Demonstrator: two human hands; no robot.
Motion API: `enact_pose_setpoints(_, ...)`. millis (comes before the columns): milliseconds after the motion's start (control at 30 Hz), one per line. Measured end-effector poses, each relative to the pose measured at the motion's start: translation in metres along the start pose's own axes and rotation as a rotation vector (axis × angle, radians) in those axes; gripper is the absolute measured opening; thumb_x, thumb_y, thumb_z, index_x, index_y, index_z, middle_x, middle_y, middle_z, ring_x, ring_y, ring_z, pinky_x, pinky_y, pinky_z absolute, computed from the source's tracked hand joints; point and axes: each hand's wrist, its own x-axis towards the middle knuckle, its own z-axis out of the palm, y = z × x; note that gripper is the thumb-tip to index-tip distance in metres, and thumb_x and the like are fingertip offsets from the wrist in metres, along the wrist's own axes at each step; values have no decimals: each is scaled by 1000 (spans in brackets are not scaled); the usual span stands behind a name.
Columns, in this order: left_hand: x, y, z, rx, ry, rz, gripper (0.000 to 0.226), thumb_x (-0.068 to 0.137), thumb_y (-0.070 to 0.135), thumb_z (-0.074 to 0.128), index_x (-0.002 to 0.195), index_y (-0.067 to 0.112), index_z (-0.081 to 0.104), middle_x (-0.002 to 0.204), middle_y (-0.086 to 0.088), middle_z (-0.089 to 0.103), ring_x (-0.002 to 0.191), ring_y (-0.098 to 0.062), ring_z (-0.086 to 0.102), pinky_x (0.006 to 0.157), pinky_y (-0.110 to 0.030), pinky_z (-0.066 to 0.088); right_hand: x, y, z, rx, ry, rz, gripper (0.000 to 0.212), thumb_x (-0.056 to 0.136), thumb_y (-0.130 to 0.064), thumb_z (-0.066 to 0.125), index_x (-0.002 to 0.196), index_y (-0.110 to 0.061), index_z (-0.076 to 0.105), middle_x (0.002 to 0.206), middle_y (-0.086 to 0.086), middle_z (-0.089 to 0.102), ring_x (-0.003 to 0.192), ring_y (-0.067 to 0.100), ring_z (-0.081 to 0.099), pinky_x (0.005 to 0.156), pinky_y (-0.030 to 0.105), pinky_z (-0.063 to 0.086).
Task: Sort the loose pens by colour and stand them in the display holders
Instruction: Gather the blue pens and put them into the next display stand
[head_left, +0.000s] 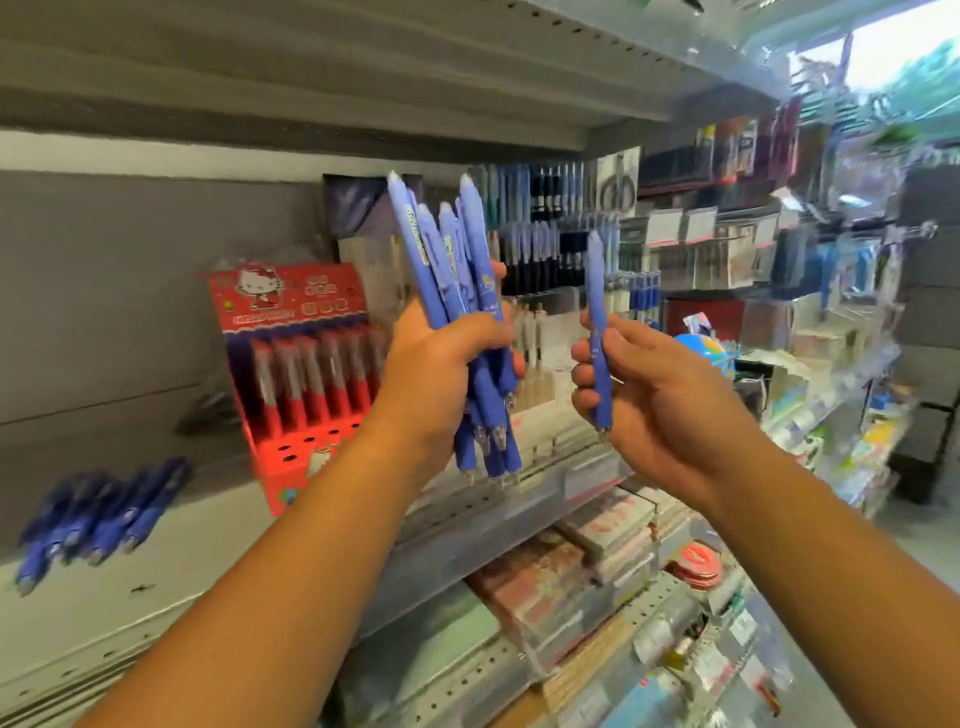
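Note:
My left hand (441, 369) grips a bundle of several light-blue pens (457, 270), tips down, held upright in front of the shelf. To its right, my right hand (644, 384) pinches a single light-blue pen (597, 332), also upright with its tip down. A heap of several darker blue pens (98, 514) lies loose on the white shelf (208, 525) at the left. Behind my left hand stands a red display holder (291, 364) with red pens in its slots. Clear holders with blue and black pens (545, 244) stand farther back.
A shelf board (311, 78) hangs overhead. Below the pen shelf, lower shelves hold boxed stationery (571, 561). To the right, hooks and shelves carry packaged goods (753, 244), and an aisle floor (924, 545) shows at the far right.

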Motion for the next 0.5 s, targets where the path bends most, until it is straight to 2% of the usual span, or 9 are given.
enact_pose_setpoints(233,44,-67,75,-12,3,-37,38,74,5,60,109,18,64,75,-1,64,51,-23,58,50,-30,49,24,-43,-91,-47,9,32,11,98,-4,50,102,-1,60,70,4,69,64,18,68,64,32,59)
enact_pose_setpoints(500,109,-102,74,91,75,16,43,74,6,60,117,13,61,79,-4,63,53,-24,59,53,-31,50,105,-38,-131,-31,-104,42,22,96,2,51,118,1,52,78,11,65,72,24,68,76,40,60)
